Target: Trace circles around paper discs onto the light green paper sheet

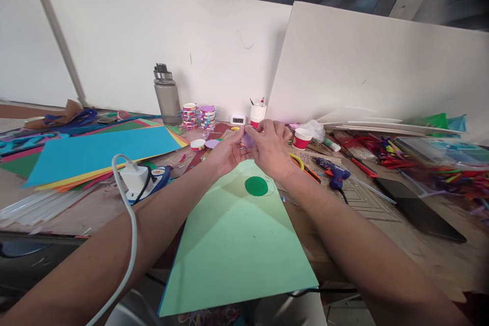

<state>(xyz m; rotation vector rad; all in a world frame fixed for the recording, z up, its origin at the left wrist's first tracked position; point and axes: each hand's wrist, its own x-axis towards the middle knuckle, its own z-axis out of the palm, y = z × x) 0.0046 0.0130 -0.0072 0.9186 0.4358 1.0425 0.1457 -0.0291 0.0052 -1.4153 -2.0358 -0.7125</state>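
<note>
Presently, the left hand (225, 155) and right hand (272, 150) meet above the far end of a pale green sheet (237, 244). Each grip is closed on a small purple round piece (247, 140), held between the two hands and partly hidden by fingers. A dark green disc (256, 186) lies on the sheet, nearer the person. On the worktop (401, 260), a red-and-white cup (303, 139) stands right of the right hand; a blue glue gun (336, 177) lies near it. A digital clock (238, 120) stands beyond the hands, a grey bottle (167, 99) farther left
</note>
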